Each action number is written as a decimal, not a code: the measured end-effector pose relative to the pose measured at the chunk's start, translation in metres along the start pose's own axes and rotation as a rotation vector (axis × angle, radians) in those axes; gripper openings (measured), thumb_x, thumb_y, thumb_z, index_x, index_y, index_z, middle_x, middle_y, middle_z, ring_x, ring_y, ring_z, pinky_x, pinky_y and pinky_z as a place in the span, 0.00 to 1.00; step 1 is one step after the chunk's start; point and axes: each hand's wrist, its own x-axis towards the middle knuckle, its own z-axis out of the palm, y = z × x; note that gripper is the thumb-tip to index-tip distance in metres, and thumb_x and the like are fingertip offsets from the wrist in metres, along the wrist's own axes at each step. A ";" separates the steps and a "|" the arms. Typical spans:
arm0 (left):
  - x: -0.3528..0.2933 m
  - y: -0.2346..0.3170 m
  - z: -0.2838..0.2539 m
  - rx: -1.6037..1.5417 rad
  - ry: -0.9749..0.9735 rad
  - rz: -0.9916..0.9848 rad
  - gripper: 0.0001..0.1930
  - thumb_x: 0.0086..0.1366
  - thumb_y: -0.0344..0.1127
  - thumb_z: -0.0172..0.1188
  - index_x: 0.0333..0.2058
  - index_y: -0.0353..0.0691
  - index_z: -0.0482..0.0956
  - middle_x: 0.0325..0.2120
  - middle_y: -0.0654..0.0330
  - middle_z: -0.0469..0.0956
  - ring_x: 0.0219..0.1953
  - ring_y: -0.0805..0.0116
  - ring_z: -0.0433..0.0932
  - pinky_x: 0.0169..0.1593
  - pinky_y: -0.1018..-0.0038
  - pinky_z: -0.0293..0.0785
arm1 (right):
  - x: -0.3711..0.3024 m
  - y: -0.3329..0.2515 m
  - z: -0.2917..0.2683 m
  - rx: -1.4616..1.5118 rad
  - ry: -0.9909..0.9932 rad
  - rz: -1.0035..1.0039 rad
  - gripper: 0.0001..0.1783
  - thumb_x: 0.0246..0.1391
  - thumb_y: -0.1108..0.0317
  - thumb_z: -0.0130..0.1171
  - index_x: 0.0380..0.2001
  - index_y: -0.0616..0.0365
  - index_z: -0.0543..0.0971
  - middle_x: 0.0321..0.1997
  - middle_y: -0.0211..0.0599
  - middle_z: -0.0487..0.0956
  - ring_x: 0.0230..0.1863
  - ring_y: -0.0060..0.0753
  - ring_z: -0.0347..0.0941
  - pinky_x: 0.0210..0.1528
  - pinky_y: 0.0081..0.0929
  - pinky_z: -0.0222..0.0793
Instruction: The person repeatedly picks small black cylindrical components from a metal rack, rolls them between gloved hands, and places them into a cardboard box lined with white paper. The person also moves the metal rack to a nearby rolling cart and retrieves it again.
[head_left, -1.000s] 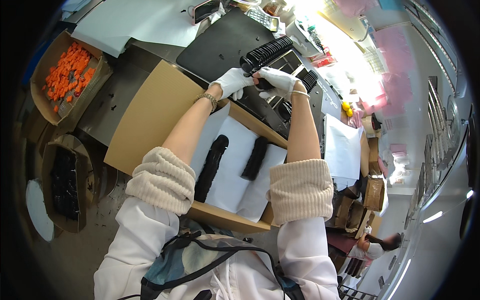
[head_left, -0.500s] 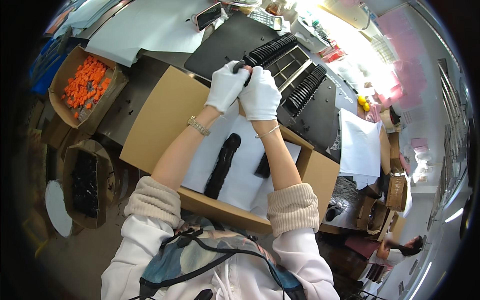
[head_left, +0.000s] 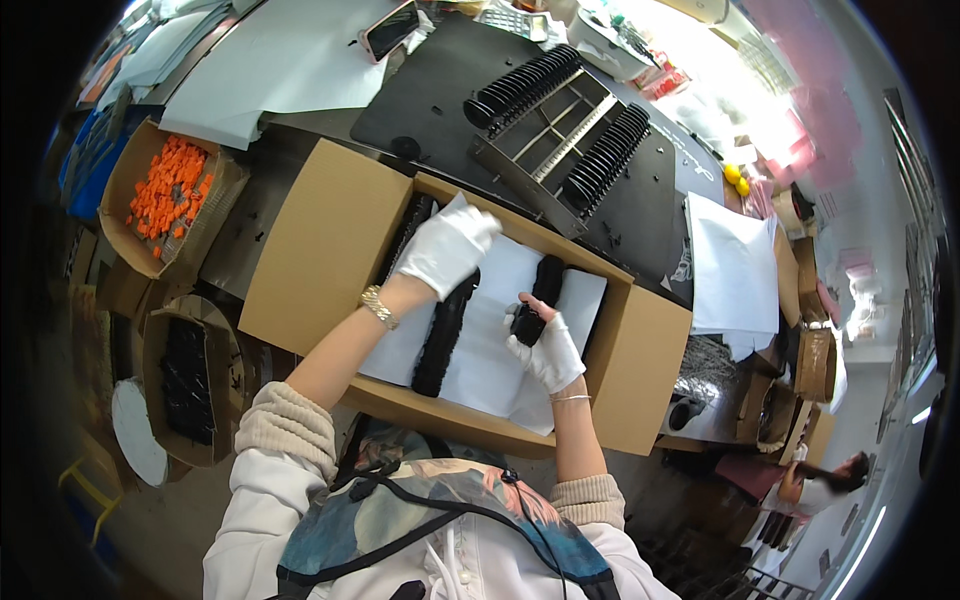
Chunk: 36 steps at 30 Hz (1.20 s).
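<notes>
A cardboard box (head_left: 330, 225) stands open in front of me, lined with white paper (head_left: 485, 345). Rows of small black pieces packed side by side lie in it: a long row (head_left: 437, 345) in the middle, another (head_left: 405, 235) along the left wall and a third (head_left: 548, 278) at the right. My right hand (head_left: 550, 355), white-gloved with a bare thumb tip, is closed around the near end of the right row. Over the left part of the box hovers my gloved left hand (head_left: 447, 250), its fingers smeared by motion.
Beyond the box, a metal rack (head_left: 545, 150) carrying two rows of black discs rests on a black mat (head_left: 440, 90). At the left stand a carton of orange pieces (head_left: 230, 190) and one of black pieces (head_left: 185, 385). White sheets (head_left: 735, 270) lie right; a person (head_left: 800, 490) sits farther off.
Both hands have left the rack's left row and come back over the box. My right hand now grips the right row; my left hand has moved nearer, above the box's left part.
</notes>
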 end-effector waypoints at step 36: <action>0.013 0.014 -0.014 -0.500 0.106 -0.368 0.11 0.63 0.32 0.59 0.43 0.38 0.82 0.42 0.50 0.82 0.46 0.52 0.80 0.51 0.63 0.75 | 0.069 -0.030 0.037 -0.613 0.546 -1.232 0.18 0.62 0.75 0.51 0.55 0.60 0.71 0.53 0.37 0.75 0.53 0.32 0.71 0.60 0.31 0.64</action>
